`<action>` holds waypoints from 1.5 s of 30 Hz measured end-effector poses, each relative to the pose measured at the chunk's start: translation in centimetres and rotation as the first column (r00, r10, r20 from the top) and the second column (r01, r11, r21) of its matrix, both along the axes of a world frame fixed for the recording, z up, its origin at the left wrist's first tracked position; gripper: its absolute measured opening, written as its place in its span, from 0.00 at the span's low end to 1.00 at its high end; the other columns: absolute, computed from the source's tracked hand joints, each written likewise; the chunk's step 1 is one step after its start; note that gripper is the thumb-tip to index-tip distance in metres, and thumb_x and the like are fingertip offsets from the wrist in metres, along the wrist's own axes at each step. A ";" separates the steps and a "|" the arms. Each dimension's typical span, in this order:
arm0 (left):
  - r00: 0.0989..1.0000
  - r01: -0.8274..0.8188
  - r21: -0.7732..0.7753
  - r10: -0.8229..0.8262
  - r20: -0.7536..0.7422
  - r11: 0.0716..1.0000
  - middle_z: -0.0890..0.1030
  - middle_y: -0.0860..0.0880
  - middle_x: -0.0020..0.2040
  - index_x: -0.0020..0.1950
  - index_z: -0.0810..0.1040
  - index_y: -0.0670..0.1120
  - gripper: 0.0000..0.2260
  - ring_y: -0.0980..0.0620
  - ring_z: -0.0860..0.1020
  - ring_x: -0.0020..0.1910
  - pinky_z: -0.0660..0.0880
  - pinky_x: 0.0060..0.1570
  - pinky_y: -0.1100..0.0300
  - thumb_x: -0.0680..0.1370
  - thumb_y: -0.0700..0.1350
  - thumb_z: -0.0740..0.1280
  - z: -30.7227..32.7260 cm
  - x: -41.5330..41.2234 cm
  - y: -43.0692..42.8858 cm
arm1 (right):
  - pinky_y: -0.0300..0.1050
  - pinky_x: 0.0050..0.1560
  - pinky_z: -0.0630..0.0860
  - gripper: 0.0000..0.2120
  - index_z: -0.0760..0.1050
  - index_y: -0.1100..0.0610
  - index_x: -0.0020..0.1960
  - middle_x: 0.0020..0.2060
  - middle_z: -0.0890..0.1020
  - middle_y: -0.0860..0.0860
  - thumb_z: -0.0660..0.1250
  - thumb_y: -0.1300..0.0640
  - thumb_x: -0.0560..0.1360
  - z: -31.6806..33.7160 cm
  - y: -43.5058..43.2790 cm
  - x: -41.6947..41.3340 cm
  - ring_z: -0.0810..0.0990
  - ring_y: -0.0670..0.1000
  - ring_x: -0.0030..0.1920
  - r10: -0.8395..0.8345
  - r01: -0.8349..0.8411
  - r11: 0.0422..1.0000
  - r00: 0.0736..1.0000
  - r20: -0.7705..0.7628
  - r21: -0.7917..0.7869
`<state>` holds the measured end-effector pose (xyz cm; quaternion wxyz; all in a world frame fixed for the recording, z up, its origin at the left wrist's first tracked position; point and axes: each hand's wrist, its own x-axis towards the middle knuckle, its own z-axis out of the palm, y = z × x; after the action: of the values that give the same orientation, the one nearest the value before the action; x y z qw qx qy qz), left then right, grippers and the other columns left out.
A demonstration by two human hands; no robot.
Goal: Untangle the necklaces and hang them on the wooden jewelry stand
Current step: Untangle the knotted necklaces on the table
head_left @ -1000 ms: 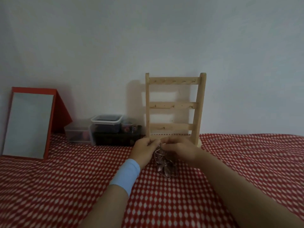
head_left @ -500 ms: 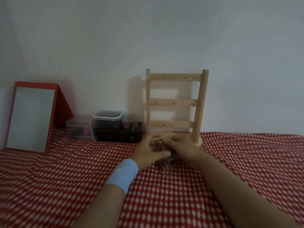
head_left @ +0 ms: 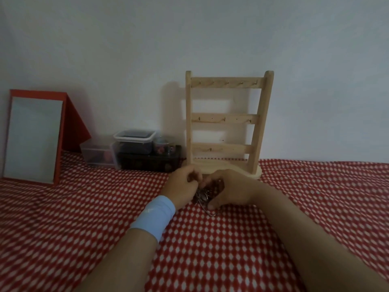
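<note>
Here, left hand [head_left: 182, 185] and right hand [head_left: 230, 191]: each grip curled, pinching tangled necklaces [head_left: 203, 196]; one end trailing on cloth [head_left: 84, 218].

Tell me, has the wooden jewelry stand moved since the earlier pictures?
No. The wooden jewelry stand stands just as close to the black box beside it; only the camera shifted.

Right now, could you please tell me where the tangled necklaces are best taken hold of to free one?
Probably at the loose chain loop trailing from the necklaces onto the cloth, pinched from the near side. It lies free and flat there, whereas the left hand and right hand grip them from either side.
</note>
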<state>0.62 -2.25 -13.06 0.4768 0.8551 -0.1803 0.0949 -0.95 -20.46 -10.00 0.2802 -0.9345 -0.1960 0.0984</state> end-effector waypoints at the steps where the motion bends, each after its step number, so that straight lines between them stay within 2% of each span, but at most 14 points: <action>1: 0.999 0.029 0.007 -0.029 -0.045 1.000 0.80 0.51 0.43 0.39 0.78 0.50 0.13 0.56 0.77 0.45 0.71 0.45 0.65 0.75 0.32 0.63 0.0 0.0 0.1 | 0.29 0.49 0.66 0.22 0.79 0.44 0.63 0.52 0.77 0.35 0.79 0.51 0.70 -0.2 0.2 0.0 0.73 0.35 0.50 -0.015 0.016 1.000 0.999 0.037 -0.019; 7: 0.974 0.120 -0.127 -0.141 -0.178 0.985 0.81 0.51 0.50 0.46 0.81 0.50 0.11 0.55 0.78 0.52 0.72 0.50 0.68 0.76 0.35 0.65 0.5 -0.2 0.9 | 0.33 0.51 0.72 0.09 0.82 0.45 0.59 0.50 0.83 0.38 0.69 0.50 0.80 -1.7 0.2 0.0 0.78 0.36 0.48 -0.141 0.113 0.986 0.957 0.251 0.124; 9: 0.976 0.150 -0.084 -0.161 -0.146 0.985 0.81 0.54 0.51 0.51 0.81 0.51 0.08 0.59 0.78 0.52 0.71 0.48 0.70 0.76 0.39 0.69 0.4 -0.3 0.8 | 0.32 0.45 0.74 0.07 0.83 0.47 0.51 0.39 0.84 0.37 0.66 0.51 0.82 -1.6 0.1 -0.3 0.80 0.36 0.41 -0.240 0.175 0.942 0.948 0.211 0.285; 12: 0.991 0.119 -0.054 -0.122 -0.056 0.991 0.81 0.58 0.48 0.50 0.81 0.53 0.05 0.64 0.77 0.49 0.70 0.45 0.74 0.77 0.44 0.70 0.0 -0.7 0.6 | 0.33 0.34 0.73 0.13 0.82 0.54 0.44 0.26 0.81 0.42 0.65 0.50 0.83 -1.7 -0.1 -1.0 0.76 0.41 0.26 -0.299 0.222 0.888 0.944 0.138 0.402; 16: 0.996 0.075 -0.143 -0.081 -0.037 0.987 0.83 0.55 0.46 0.48 0.82 0.50 0.03 0.60 0.80 0.47 0.73 0.44 0.74 0.79 0.44 0.68 0.5 -0.2 0.9 | 0.38 0.30 0.72 0.16 0.81 0.61 0.44 0.31 0.82 0.52 0.66 0.50 0.82 -1.4 -0.1 -0.9 0.74 0.47 0.26 -0.330 0.265 0.785 0.944 0.016 0.560; 18: 0.997 0.026 -0.230 -0.043 -0.067 0.973 0.83 0.52 0.46 0.49 0.81 0.47 0.05 0.58 0.81 0.46 0.73 0.42 0.72 0.79 0.45 0.66 0.9 -0.1 1.2 | 0.39 0.29 0.71 0.14 0.80 0.60 0.42 0.30 0.81 0.51 0.67 0.52 0.82 -1.2 -0.2 -0.9 0.73 0.46 0.25 -0.312 0.270 0.760 0.949 -0.033 0.591; 20: 0.994 0.005 -0.319 -0.039 -0.100 0.948 0.84 0.51 0.46 0.49 0.81 0.44 0.06 0.57 0.81 0.46 0.75 0.43 0.70 0.80 0.45 0.66 1.2 -0.1 1.4 | 0.38 0.29 0.69 0.14 0.78 0.58 0.40 0.27 0.79 0.48 0.67 0.52 0.81 -1.1 -0.3 -1.1 0.72 0.45 0.25 -0.276 0.267 0.784 0.959 -0.071 0.561; 22: 0.989 0.010 -0.348 -0.060 -0.133 0.938 0.84 0.50 0.47 0.49 0.80 0.45 0.05 0.54 0.82 0.47 0.79 0.48 0.63 0.79 0.45 0.67 1.1 0.0 1.4 | 0.38 0.34 0.71 0.14 0.80 0.55 0.39 0.27 0.79 0.45 0.68 0.49 0.80 -0.8 -0.2 -0.9 0.74 0.43 0.27 -0.266 0.261 0.874 0.963 -0.046 0.410; 25: 0.977 0.045 -0.358 -0.115 -0.179 0.932 0.85 0.47 0.48 0.50 0.81 0.44 0.05 0.49 0.83 0.49 0.81 0.53 0.52 0.78 0.44 0.68 1.0 0.1 1.2 | 0.43 0.48 0.79 0.05 0.83 0.50 0.48 0.44 0.84 0.45 0.69 0.50 0.79 0.1 0.2 -0.4 0.82 0.45 0.44 -0.226 0.215 0.956 0.973 0.034 0.200; 28: 0.973 0.043 -0.425 -0.135 -0.189 0.904 0.85 0.47 0.48 0.50 0.81 0.43 0.04 0.49 0.84 0.48 0.83 0.48 0.52 0.78 0.43 0.69 1.2 0.0 1.0 | 0.38 0.45 0.79 0.08 0.80 0.51 0.57 0.51 0.84 0.49 0.68 0.58 0.79 2.1 0.5 -0.2 0.82 0.45 0.46 -0.145 0.144 0.935 0.989 -0.022 0.324; 32: 0.983 0.052 -0.457 -0.126 -0.134 0.888 0.86 0.49 0.45 0.48 0.85 0.47 0.04 0.52 0.84 0.46 0.83 0.46 0.55 0.77 0.44 0.70 2.1 -0.1 0.9 | 0.46 0.60 0.79 0.15 0.81 0.47 0.59 0.54 0.86 0.47 0.74 0.46 0.74 4.3 0.7 1.1 0.85 0.47 0.55 -0.063 0.076 0.964 0.996 -0.060 0.257; 36: 0.996 0.083 -0.267 -0.090 -0.015 0.960 0.85 0.53 0.43 0.44 0.84 0.51 0.05 0.63 0.81 0.42 0.75 0.43 0.72 0.77 0.43 0.70 3.3 -0.4 1.1 | 0.53 0.63 0.80 0.16 0.83 0.56 0.59 0.52 0.87 0.52 0.76 0.49 0.74 5.6 0.6 1.7 0.86 0.54 0.55 -0.045 0.059 0.992 0.991 -0.124 0.110; 41: 0.995 0.089 -0.009 -0.089 0.044 0.996 0.83 0.55 0.44 0.45 0.82 0.53 0.04 0.60 0.80 0.46 0.75 0.50 0.64 0.78 0.46 0.68 4.4 0.1 1.9 | 0.44 0.55 0.82 0.10 0.85 0.55 0.52 0.50 0.87 0.54 0.74 0.50 0.76 6.6 0.2 1.7 0.85 0.53 0.50 -0.002 0.010 0.998 0.992 -0.124 0.063; 45: 0.995 0.069 0.093 -0.075 0.062 0.993 0.83 0.55 0.43 0.45 0.82 0.51 0.05 0.59 0.80 0.44 0.74 0.48 0.65 0.78 0.47 0.68 5.6 0.6 2.7 | 0.51 0.55 0.82 0.07 0.86 0.53 0.48 0.46 0.87 0.55 0.72 0.52 0.77 6.2 0.3 2.3 0.83 0.50 0.46 -0.041 0.051 0.989 0.997 -0.070 0.140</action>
<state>1.21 0.49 -7.48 0.4345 0.8652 -0.2308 0.0971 1.39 -20.12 -3.80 0.3547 -0.9127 -0.1713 0.1089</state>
